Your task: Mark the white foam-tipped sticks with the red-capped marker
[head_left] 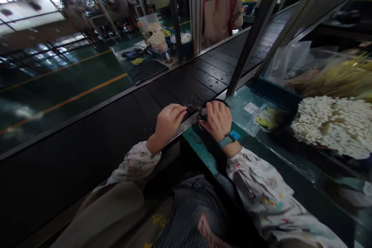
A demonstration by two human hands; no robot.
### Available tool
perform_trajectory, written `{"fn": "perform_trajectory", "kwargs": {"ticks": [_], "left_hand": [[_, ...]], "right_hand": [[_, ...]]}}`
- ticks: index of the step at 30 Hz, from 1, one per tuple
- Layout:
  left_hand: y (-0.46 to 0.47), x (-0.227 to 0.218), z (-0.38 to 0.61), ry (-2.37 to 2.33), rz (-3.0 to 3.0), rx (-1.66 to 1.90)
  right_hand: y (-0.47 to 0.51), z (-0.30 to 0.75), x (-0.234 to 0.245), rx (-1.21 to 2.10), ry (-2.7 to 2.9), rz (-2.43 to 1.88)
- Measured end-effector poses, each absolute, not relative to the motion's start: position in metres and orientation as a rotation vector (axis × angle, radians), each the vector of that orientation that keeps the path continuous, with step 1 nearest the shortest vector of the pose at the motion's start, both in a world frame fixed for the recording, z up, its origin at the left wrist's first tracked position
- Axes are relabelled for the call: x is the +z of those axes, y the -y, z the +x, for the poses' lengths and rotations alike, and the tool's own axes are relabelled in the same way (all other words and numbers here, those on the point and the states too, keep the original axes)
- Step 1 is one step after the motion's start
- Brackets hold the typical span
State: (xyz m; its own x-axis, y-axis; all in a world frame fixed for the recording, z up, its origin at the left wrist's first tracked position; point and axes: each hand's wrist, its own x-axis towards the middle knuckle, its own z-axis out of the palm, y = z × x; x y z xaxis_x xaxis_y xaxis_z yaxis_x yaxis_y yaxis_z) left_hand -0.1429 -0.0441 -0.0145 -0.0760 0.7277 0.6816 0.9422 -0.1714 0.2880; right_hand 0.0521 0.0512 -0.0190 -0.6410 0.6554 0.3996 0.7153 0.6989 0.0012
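My right hand [217, 118] grips a pair of scissors [199, 110] by its large black handles, the blades pointing left over the metal edge of the conveyor. Close to the blade tips, my left hand [167, 123] is closed in a pinch, thumb against fingers. What it pinches, if anything, is too small to make out. Some thin, pale strands [192, 100] show near the tips, above the dark belt.
A dark slatted conveyor belt [128, 120] runs diagonally past me. To the right are bunches of white blossoms [334, 122], a blue bin [280, 91] and a labelled plastic bag [250, 108]. Metal posts [255, 27] rise beside the belt. A person [217, 15] sits beyond it.
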Motion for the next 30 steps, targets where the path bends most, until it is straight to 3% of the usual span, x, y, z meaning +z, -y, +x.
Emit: {"fn": "perform_trajectory", "kwargs": {"ticks": [6,17,25,30], "left_hand": [[0.039,-0.023,-0.15,2.076,-1.893,-0.775],[0.033,-0.014,-0.161,2.003,-1.771,-1.012],[0.029,-0.014,-0.043,1.366,-2.122,-1.433],[-0.011,-0.03,-0.091,1.695,-1.984,-1.416]], "right_hand": [[-0.042,0.063,-0.009,-0.161,2.581,-1.059],[-0.034,0.105,0.0,-0.155,2.407,-1.235],[-0.026,0.168,0.008,1.117,1.988,-1.323],[-0.009,0.169,0.01,1.776,1.65,-1.077]]}}
